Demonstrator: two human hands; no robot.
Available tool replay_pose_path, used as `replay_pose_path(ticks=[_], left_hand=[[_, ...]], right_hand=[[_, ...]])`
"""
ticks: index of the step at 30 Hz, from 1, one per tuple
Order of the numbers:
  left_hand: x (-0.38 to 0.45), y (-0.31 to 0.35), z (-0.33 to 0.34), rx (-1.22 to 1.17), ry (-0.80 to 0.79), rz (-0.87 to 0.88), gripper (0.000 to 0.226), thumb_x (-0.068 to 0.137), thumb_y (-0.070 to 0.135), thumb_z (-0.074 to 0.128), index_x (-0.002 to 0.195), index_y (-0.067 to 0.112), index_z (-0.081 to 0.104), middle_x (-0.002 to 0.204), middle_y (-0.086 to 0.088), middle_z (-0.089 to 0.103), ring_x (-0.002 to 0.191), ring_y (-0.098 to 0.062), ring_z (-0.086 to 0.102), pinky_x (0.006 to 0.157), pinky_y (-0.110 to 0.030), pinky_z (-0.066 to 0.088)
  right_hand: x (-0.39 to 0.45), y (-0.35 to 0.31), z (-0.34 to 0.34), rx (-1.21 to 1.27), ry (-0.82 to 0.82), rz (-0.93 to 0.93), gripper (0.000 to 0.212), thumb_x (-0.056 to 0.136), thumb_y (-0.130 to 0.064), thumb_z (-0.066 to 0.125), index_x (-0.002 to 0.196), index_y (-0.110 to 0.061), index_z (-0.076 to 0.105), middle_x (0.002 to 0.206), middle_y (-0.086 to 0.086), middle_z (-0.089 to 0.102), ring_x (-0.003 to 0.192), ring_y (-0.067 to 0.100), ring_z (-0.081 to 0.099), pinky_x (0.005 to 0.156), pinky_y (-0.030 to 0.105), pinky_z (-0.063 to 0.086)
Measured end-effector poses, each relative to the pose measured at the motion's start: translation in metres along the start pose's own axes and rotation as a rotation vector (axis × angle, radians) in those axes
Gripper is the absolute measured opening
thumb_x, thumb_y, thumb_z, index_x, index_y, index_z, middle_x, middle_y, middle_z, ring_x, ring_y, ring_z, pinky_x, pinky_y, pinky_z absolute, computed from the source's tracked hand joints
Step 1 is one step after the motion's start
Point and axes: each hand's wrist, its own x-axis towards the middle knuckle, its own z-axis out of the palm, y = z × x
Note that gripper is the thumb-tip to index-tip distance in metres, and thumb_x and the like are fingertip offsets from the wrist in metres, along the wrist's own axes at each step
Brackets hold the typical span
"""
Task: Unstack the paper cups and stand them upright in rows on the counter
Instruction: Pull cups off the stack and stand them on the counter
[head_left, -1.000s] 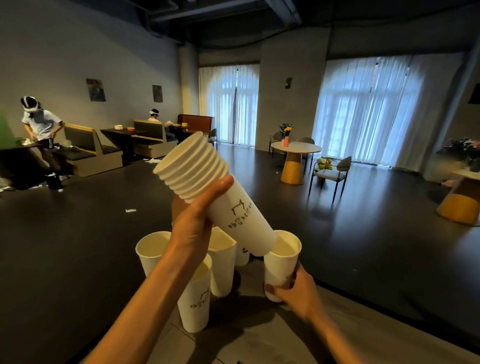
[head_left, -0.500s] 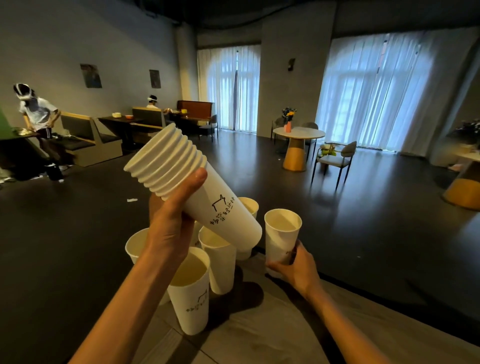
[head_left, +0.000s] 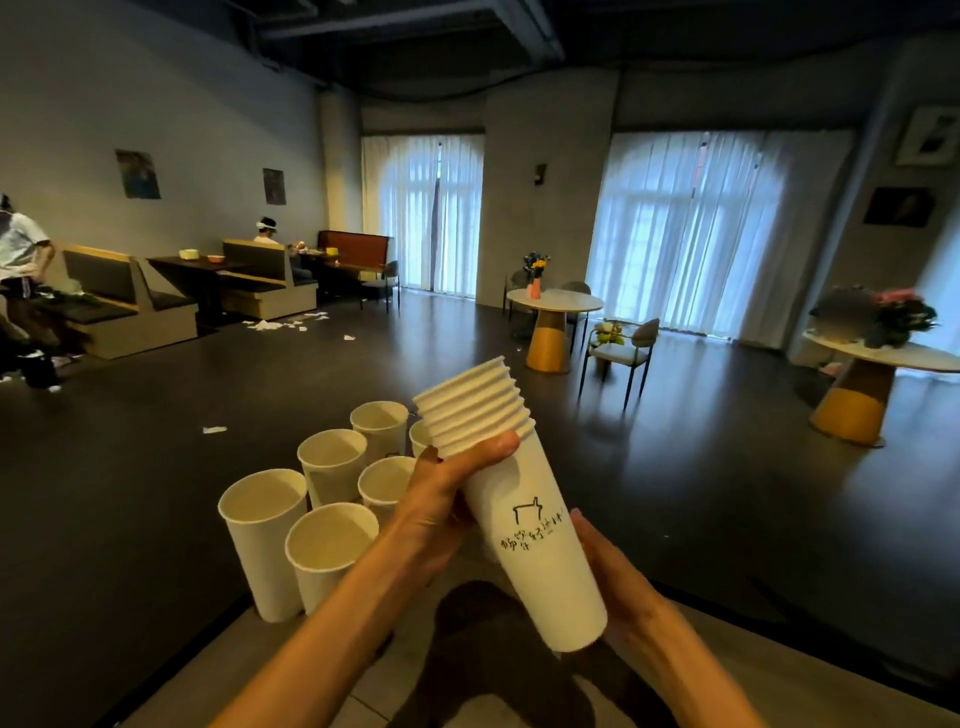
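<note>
A stack of white paper cups with black printed marks is held almost upright over the counter. My left hand grips it just under the ribbed rims, thumb across the front. My right hand wraps the bottom cup from the right and behind. Several single cups stand upright in rows to the left: the nearest cup, one at the counter's left edge, and others behind. The stack and my left hand hide part of the rows.
The counter's far edge drops to a dark floor. Beyond stand round tables with yellow bases, a chair, booth seats and two people at the far left.
The stack swung from tilted left to nearly upright and moved right and down. My right hand let go of the single cup it was setting down and took hold of the stack's bottom cup.
</note>
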Motion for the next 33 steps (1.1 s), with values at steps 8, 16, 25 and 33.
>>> replay_pose_path(ticks=[8, 16, 25, 33], left_hand=[[-0.02, 0.0, 0.011, 0.233, 0.1, 0.14, 0.091, 0.035, 0.042, 0.088, 0.118, 0.014, 0.063, 0.106, -0.009, 0.074, 0.1, -0.028, 0.07, 0.076, -0.041, 0.061], [-0.024, 0.044, -0.014, 0.18, 0.162, 0.333, 0.074, 0.045, 0.041, 0.087, 0.113, 0.023, 0.065, 0.098, 0.004, 0.075, 0.093, -0.013, 0.072, 0.082, -0.04, 0.058], [-0.012, 0.082, -0.062, 0.032, 0.225, 0.479, 0.074, 0.048, 0.039, 0.086, 0.116, 0.029, 0.06, 0.098, 0.006, 0.069, 0.095, -0.012, 0.067, 0.075, -0.031, 0.058], [0.001, 0.073, -0.073, 0.023, 0.195, 0.462, 0.097, 0.037, 0.056, 0.094, 0.122, 0.026, 0.059, 0.1, 0.006, 0.071, 0.096, -0.012, 0.069, 0.079, -0.033, 0.058]], right_hand=[[-0.035, -0.025, 0.044, -0.55, 0.014, -0.226, 0.075, 0.058, -0.047, 0.089, 0.121, -0.024, 0.056, 0.113, 0.001, 0.067, 0.103, 0.011, 0.066, 0.09, 0.039, 0.058], [-0.008, 0.037, 0.052, -0.732, 0.397, -0.223, 0.089, 0.042, -0.061, 0.09, 0.118, -0.042, 0.047, 0.118, -0.021, 0.054, 0.113, 0.004, 0.055, 0.097, 0.037, 0.053], [0.039, 0.069, 0.061, -0.532, 0.438, -0.14, 0.084, 0.052, -0.03, 0.095, 0.12, -0.036, 0.046, 0.121, -0.012, 0.061, 0.119, 0.014, 0.058, 0.099, 0.041, 0.05], [0.06, 0.071, 0.06, -0.556, 0.426, -0.131, 0.097, 0.05, -0.037, 0.095, 0.132, -0.031, 0.045, 0.127, -0.013, 0.059, 0.125, 0.015, 0.055, 0.093, 0.032, 0.051]])
